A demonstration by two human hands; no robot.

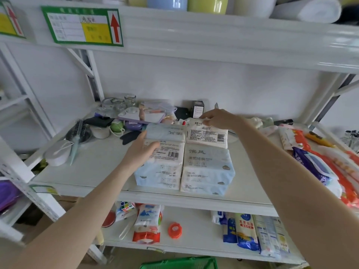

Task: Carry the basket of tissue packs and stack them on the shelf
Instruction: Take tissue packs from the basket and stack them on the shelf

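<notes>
Pale blue and white tissue packs stand in stacks on the white shelf (93, 167), near its front edge. My left hand (142, 150) grips the left side of the top pack (165, 146) on the front left stack. My right hand (217, 118) pinches the far edge of the top pack (206, 135) on the back right stack. The front right stack (207, 169) is untouched. The rim of the green basket (180, 264) shows on the floor at the bottom, its inside hidden.
Behind the stacks lie glass jars (118, 103), a hairbrush (78, 131), a black box (197, 109) and small clutter. Wet-wipe packs (314, 167) and orange packages (347, 183) crowd the shelf's right end. The lower shelf holds snack bags (147, 224) and blue packets (246, 233).
</notes>
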